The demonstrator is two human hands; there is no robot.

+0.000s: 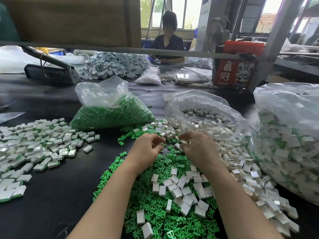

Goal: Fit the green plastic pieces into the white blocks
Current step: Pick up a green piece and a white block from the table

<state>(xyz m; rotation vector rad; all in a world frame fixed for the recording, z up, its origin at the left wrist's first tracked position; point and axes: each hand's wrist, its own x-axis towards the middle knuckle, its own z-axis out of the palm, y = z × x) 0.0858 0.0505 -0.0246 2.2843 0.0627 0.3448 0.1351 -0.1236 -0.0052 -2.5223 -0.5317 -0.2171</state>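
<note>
Loose green plastic pieces (155,200) lie heaped on the black table in front of me, with several white blocks (181,187) scattered on top. Both of my hands hover over the far edge of this heap, fingers curled and close together. My left hand (146,149) pinches a small pale piece that looks like a white block at its fingertips. My right hand (196,145) pinches a white block (183,141) between thumb and fingers. Neither hand shows a green piece.
A spread of white blocks with green showing (34,145) lies at the left. Behind stand a bag of green pieces (112,114) and an open bag of white blocks (203,114). A big full bag (290,144) fills the right. Another person (168,42) sits across the table.
</note>
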